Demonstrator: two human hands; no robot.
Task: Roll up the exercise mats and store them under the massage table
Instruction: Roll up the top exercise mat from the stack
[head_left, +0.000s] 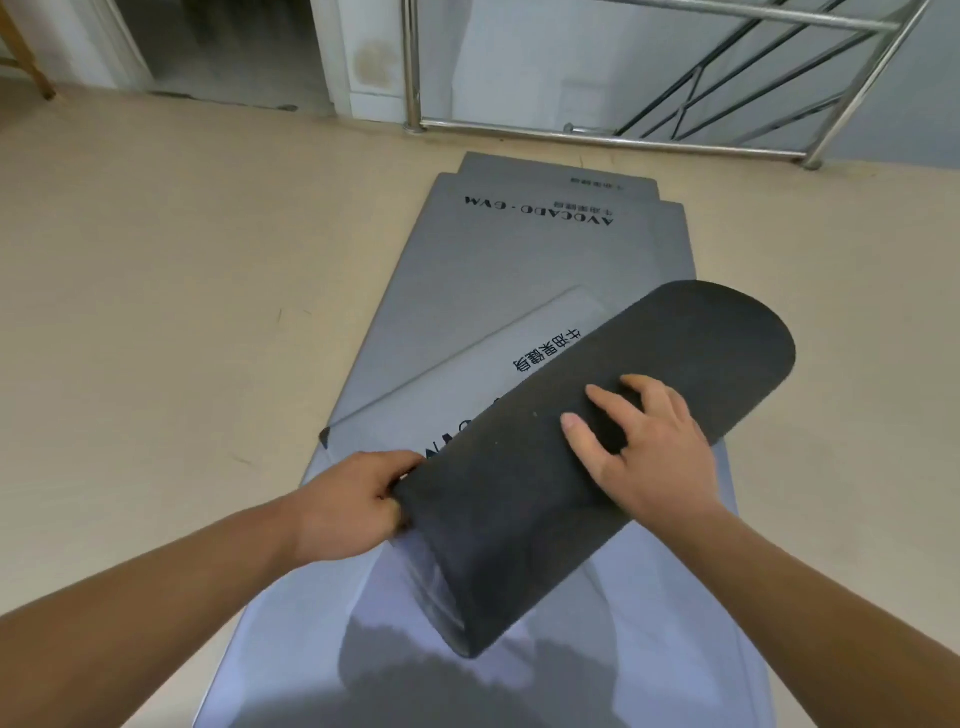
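While its near end is turned over, dark underside up, the top mat (519, 530) lies skewed across a stack of grey mats (519, 254) on the tan floor (156, 312). It looks like light, soft foam that bends easily but would probably spring open if released; the textured dark face should give friction. The left hand (348, 506) pinches the curled edge at the roll's left end. The right hand (644, 452) presses on top, fingers spread, clasping nothing. Holding both ends of the roll would likely keep it straight. At least 3 mat edges show beyond, near a metal railing (597, 137).
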